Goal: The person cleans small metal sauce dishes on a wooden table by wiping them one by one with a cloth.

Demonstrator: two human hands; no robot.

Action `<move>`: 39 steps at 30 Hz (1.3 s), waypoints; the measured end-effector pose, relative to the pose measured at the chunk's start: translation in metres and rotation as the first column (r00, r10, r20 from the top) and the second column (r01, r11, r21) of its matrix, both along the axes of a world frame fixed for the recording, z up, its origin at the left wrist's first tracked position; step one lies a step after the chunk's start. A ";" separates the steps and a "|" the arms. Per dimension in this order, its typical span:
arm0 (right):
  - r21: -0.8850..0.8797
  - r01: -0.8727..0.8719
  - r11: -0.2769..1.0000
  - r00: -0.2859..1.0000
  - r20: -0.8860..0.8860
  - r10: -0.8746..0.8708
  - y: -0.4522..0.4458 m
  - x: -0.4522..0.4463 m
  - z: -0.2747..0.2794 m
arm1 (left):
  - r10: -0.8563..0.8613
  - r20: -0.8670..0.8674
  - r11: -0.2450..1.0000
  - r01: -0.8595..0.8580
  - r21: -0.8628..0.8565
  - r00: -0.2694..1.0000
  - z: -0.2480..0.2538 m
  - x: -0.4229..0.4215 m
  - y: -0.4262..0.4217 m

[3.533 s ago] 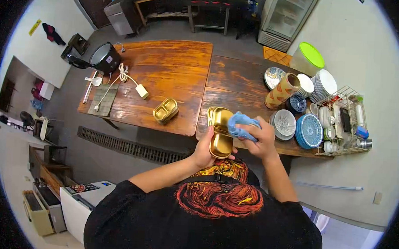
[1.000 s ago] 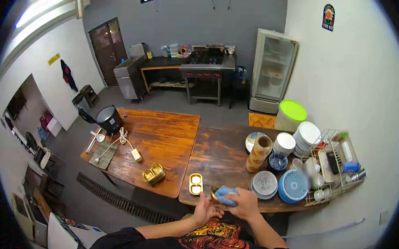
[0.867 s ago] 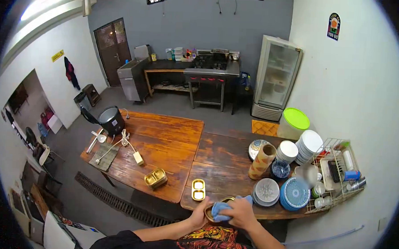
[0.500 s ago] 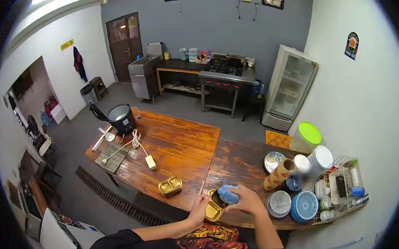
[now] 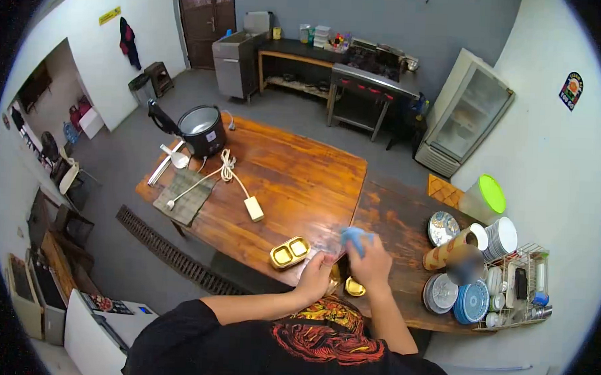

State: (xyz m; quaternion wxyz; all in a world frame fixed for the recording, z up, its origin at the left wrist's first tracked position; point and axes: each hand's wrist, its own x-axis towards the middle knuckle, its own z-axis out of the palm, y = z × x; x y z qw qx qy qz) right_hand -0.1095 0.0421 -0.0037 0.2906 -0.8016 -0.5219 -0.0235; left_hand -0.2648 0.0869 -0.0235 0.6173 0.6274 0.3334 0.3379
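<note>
My left hand (image 5: 315,276) is closed at the edge of a gold divided tray (image 5: 334,280), mostly hidden between my hands. My right hand (image 5: 371,263) grips a crumpled light blue cloth (image 5: 356,238), raised just above that tray. Beneath my right wrist, another gold piece (image 5: 355,287) shows at the near edge of the dark table. To the left, a gold two-compartment tray (image 5: 289,253) rests upright on the orange-brown table (image 5: 294,180).
At the right stand a patterned roll (image 5: 445,253), blue plates (image 5: 472,302), grey plates (image 5: 441,293), white bowls (image 5: 501,236), a green-lidded bin (image 5: 491,194) and a wire rack (image 5: 521,284). A rice cooker (image 5: 202,131), white cord (image 5: 228,165) and cloth mat (image 5: 185,194) lie left.
The view has turned and tilted downward. The blue cloth, earlier pressed into the gold tray, is now lifted above it in my right hand. My left hand stays at the tray.
</note>
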 end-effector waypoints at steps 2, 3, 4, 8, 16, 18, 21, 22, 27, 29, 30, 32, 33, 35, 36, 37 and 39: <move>-0.111 0.114 0.987 0.992 -0.043 -0.119 0.014 0.002 -0.001 | -0.025 0.024 0.999 0.024 0.036 0.999 0.002 -0.009 0.013; -0.127 0.117 0.985 0.991 -0.048 -0.124 0.016 -0.008 0.005 | -0.029 0.017 0.999 0.028 0.020 0.999 0.003 -0.013 0.016; -0.035 0.085 0.996 0.994 -0.073 -0.087 0.017 -0.023 0.016 | -0.018 0.053 1.000 0.017 0.023 0.998 0.003 -0.017 0.019; 0.001 -0.034 0.999 0.995 -0.095 0.034 0.021 -0.059 0.020 | -0.012 0.081 0.998 0.017 -0.062 0.997 -0.017 -0.019 0.028; -0.002 -0.007 1.000 0.971 -0.238 0.007 0.027 -0.032 -0.048 | -0.135 -0.132 0.917 0.073 -0.393 0.982 -0.007 -0.033 0.037; -0.066 -0.041 0.997 0.952 -0.304 0.019 0.025 -0.033 -0.046 | -0.083 -0.114 0.925 0.034 -0.377 0.990 -0.022 -0.029 0.033; -0.030 -0.125 0.992 0.921 -0.375 0.104 0.022 -0.049 -0.043 | -0.039 -0.112 0.931 -0.005 -0.364 0.993 -0.041 -0.028 0.035; -0.027 -0.136 0.990 0.921 -0.372 0.116 0.019 -0.052 -0.049 | -0.052 -0.081 0.927 0.018 -0.374 0.995 -0.046 -0.029 0.040; -0.146 -0.075 0.986 0.946 -0.323 0.024 -0.001 -0.035 -0.091 | -0.158 -0.087 0.944 0.124 -0.305 0.984 -0.089 -0.032 0.053; -0.403 0.058 0.913 0.952 -0.252 -0.172 -0.020 -0.015 -0.119 | -0.233 -0.158 0.935 0.177 -0.307 0.959 -0.110 -0.040 0.063; -0.521 0.123 0.845 0.945 -0.200 -0.260 -0.035 -0.007 -0.133 | -0.292 -0.227 0.927 0.218 -0.304 0.929 -0.115 -0.044 0.069; -0.674 0.114 0.730 0.956 -0.126 -0.265 -0.079 0.005 -0.165 | -0.185 -0.128 0.927 0.130 -0.352 0.974 -0.115 -0.049 0.084; -0.726 0.108 0.679 0.956 -0.112 -0.272 -0.105 0.008 -0.183 | -0.195 -0.119 0.930 0.145 -0.337 0.974 -0.117 -0.045 0.096; -0.792 0.131 0.596 0.882 -0.182 -0.435 -0.163 0.002 -0.212 | -0.140 -0.178 0.939 0.074 -0.337 0.974 -0.138 -0.048 0.113; -0.862 0.026 0.506 0.847 -0.250 -0.470 -0.205 0.001 -0.233 | -0.113 -0.210 0.941 0.036 -0.336 0.971 -0.152 -0.050 0.120; -0.908 -0.001 0.420 0.799 -0.253 -0.545 -0.238 -0.007 -0.240 | -0.083 -0.245 0.942 -0.004 -0.336 0.966 -0.165 -0.053 0.126; -0.966 0.103 0.239 0.742 -0.086 -0.665 -0.279 -0.036 -0.234 | -0.051 -0.264 0.946 -0.038 -0.323 0.963 -0.179 -0.057 0.135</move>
